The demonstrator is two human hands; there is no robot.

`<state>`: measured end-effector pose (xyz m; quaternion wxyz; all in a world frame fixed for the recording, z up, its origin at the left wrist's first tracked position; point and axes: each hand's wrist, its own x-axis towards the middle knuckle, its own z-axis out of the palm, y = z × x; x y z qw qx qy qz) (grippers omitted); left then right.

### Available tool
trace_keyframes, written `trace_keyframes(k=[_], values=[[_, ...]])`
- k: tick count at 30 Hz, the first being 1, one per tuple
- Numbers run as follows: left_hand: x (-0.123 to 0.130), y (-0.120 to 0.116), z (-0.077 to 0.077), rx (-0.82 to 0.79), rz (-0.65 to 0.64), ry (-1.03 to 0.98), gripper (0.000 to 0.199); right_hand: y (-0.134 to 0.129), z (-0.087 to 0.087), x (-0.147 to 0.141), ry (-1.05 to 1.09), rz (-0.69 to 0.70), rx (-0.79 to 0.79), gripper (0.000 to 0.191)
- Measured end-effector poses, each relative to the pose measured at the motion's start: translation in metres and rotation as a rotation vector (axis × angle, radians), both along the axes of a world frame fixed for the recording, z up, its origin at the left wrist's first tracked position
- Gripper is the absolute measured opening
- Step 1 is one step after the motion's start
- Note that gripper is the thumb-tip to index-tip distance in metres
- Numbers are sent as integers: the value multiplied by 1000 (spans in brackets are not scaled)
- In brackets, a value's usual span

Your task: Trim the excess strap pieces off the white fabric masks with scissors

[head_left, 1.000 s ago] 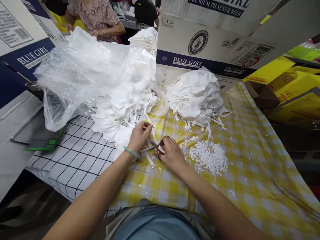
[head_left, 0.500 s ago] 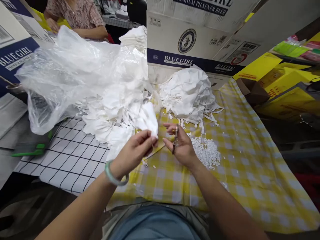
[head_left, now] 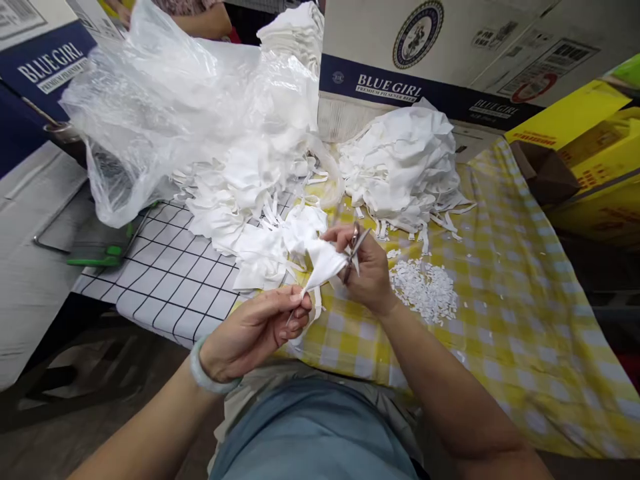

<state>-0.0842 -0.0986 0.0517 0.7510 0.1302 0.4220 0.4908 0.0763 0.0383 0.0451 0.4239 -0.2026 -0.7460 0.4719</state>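
Note:
A white cloth piece [head_left: 325, 261] is stretched between my two hands. My left hand [head_left: 267, 323], with a pale green bangle at the wrist, pinches its lower corner. My right hand [head_left: 365, 270] grips the cloth's other end and also holds small scissors [head_left: 356, 253], their blades pointing up and outward. Just beyond my hands lies a spread of white cloth pieces with straps [head_left: 260, 250]. A second heap of white cloth [head_left: 403, 163] stands against the carton. Right of my right hand is a pile of small white scraps [head_left: 424, 290].
Large beer cartons [head_left: 380, 60] stand behind the heaps. Clear plastic [head_left: 135, 113] covers much of the left pile. A green-edged grey item [head_left: 95, 247] lies at the left, near another carton [head_left: 45, 73]. Yellow boxes [head_left: 575, 113] are at the right. A person's arm [head_left: 207, 21] shows at the back.
My right hand has taken hold of the cloth, which now stretches between both hands. My left hand has moved down and nearer to me. The view has tilted downward.

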Motion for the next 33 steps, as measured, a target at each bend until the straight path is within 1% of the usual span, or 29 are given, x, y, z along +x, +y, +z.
trace_keyframes(k=[2, 4, 5, 6, 9, 10, 11, 13, 14, 15, 16, 17, 18, 19, 20, 21, 22, 24, 26, 28, 31, 33], values=[[-4, -3, 6, 62, 42, 225, 17, -3, 7, 12, -205, 179, -17, 24], [-6, -6, 14, 136, 66, 465, 19, -3, 11, 18, -314, 333, -52, 31], [-6, -7, 17, 175, 61, 555, 20, -3, 12, 18, -312, 377, -56, 33], [-7, -7, 20, 212, 47, 616, 20, -1, 12, 15, -298, 405, -44, 31], [-9, -8, 23, 277, -21, 695, 22, 4, 8, -1, -345, 434, 73, 15], [-10, -8, 22, 270, -75, 708, 24, 5, 7, -4, -361, 409, 105, 13], [-12, -9, 20, 251, -140, 716, 28, 4, 7, -6, -352, 353, 127, 13], [-14, -10, 16, 235, -234, 718, 33, -2, 5, -2, -265, 171, 157, 13], [-13, -11, 14, 263, -229, 719, 34, -9, 4, 1, -202, 57, 164, 13], [-12, -11, 13, 323, -173, 728, 32, -20, 1, 5, -148, -50, 161, 14], [-8, -10, 13, 402, -81, 750, 30, -32, -3, 8, -108, -145, 131, 14], [-4, -8, 13, 484, 20, 774, 27, -46, -8, 10, -80, -214, 55, 15], [2, -5, 13, 553, 100, 786, 25, -61, -14, 11, -64, -257, -55, 15], [9, -2, 12, 598, 148, 770, 24, -76, -21, 11, -54, -277, -182, 14], [17, 2, 11, 610, 162, 719, 24, -89, -27, 10, -48, -278, -299, 12], [25, 7, 10, 594, 146, 638, 24, -99, -33, 9, -42, -269, -387, 9], [33, 11, 7, 560, 118, 543, 25, -106, -37, 11, -37, -244, -450, 10], [47, 20, -1, 494, 96, 410, 28, -107, -40, 22, -59, -196, -498, 19], [59, 28, -10, 479, 116, 410, 28, -97, -36, 45, -138, -190, -480, 26], [67, 34, -20, 512, 110, 482, 25, -83, -28, 72, -294, -232, -367, 31], [77, 40, -32, 580, 31, 563, 24, -68, -17, 105, -526, -263, -181, 40], [84, 43, -38, 629, -8, 596, 25, -65, -14, 115, -618, -268, -119, 45]])
